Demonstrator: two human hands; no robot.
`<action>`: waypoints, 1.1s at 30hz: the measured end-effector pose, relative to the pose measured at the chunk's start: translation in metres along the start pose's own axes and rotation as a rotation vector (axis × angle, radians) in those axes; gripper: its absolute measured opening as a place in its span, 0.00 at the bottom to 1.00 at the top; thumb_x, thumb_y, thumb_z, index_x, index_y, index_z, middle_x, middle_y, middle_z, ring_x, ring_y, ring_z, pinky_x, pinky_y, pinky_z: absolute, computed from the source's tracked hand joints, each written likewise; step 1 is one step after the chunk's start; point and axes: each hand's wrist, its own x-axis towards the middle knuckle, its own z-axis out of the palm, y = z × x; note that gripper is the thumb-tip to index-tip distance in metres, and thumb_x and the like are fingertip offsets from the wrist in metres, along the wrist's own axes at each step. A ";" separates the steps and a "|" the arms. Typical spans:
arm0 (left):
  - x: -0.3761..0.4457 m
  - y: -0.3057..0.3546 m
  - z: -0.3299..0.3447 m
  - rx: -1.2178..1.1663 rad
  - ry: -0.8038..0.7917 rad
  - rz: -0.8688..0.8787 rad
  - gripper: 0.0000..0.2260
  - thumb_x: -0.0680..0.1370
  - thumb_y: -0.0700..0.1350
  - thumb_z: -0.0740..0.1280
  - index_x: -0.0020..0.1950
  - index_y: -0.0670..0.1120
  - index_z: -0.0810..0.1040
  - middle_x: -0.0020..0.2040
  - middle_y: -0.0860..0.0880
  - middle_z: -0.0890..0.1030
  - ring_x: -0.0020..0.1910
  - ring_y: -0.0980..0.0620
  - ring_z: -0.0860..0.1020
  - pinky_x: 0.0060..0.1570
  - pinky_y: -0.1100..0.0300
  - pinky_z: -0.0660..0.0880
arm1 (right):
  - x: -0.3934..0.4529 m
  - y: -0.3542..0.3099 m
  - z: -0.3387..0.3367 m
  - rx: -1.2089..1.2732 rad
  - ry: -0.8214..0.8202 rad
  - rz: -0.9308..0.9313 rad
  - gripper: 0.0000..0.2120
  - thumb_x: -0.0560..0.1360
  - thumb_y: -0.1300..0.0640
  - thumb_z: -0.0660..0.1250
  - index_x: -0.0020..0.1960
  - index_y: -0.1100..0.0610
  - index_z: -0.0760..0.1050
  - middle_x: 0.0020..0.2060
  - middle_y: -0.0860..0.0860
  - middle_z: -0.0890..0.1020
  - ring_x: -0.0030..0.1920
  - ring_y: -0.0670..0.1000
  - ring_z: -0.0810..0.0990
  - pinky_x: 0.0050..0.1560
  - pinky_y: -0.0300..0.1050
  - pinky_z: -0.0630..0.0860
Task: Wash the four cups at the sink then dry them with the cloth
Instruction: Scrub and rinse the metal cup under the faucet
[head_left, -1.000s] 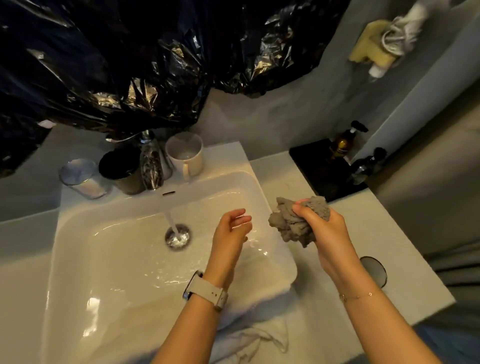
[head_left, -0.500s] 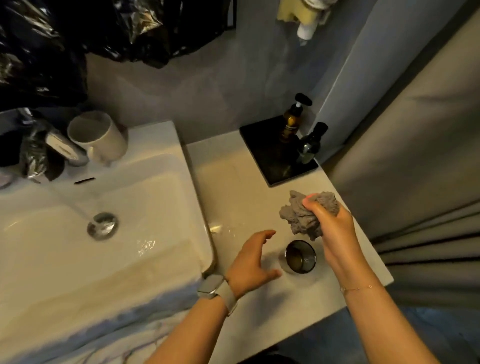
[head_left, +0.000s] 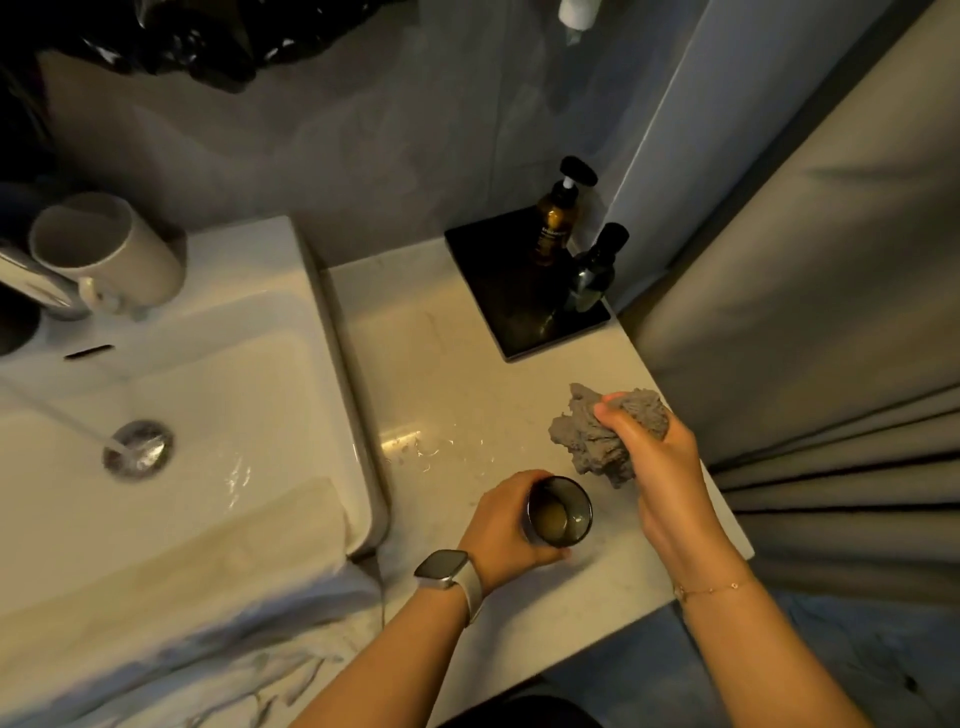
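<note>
Head camera view, looking down at two bare hands over a pale counter (head_left: 519, 374) to the right of a white sink (head_left: 291, 395). The left hand (head_left: 506, 525), with a watch (head_left: 448, 571) on its wrist, has its fingers curled around a dark glass cup (head_left: 560, 512) that stands upright on the counter near its front edge. The right hand (head_left: 657, 462), just right of the cup, grips a bunched grey cloth (head_left: 597, 441) held above the counter, with a thin bracelet (head_left: 711, 590) on that wrist. Water droplets (head_left: 441, 447) glisten on the counter just beyond the cup. Farther back, a black tray (head_left: 498, 291) carries an amber pump bottle (head_left: 556, 218) and a darker pump bottle (head_left: 595, 270) beside it. At the left, water streams down onto the sink drain (head_left: 137, 449), and a white mug (head_left: 109, 249) sits on the sink's far ledge. A beige curtain (head_left: 831, 260) hangs at the right.
</note>
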 end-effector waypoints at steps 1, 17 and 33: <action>-0.002 0.001 -0.004 -0.028 0.011 0.002 0.34 0.66 0.55 0.80 0.68 0.52 0.70 0.63 0.54 0.76 0.61 0.54 0.74 0.63 0.59 0.73 | -0.002 -0.001 0.002 -0.002 -0.004 -0.005 0.04 0.73 0.59 0.72 0.46 0.53 0.80 0.40 0.53 0.84 0.41 0.52 0.81 0.38 0.44 0.75; -0.135 0.010 -0.219 -0.154 0.444 0.188 0.34 0.65 0.47 0.82 0.64 0.56 0.68 0.61 0.64 0.76 0.62 0.60 0.76 0.60 0.70 0.70 | -0.093 -0.015 0.159 0.027 -0.242 -0.098 0.01 0.73 0.61 0.71 0.44 0.56 0.80 0.37 0.57 0.83 0.36 0.55 0.78 0.27 0.42 0.66; -0.232 -0.107 -0.414 0.334 0.280 -0.088 0.34 0.64 0.66 0.74 0.67 0.58 0.70 0.55 0.56 0.77 0.52 0.56 0.76 0.53 0.59 0.75 | -0.158 0.035 0.344 0.002 -0.357 0.000 0.04 0.73 0.62 0.71 0.48 0.60 0.80 0.37 0.54 0.84 0.36 0.50 0.82 0.34 0.43 0.76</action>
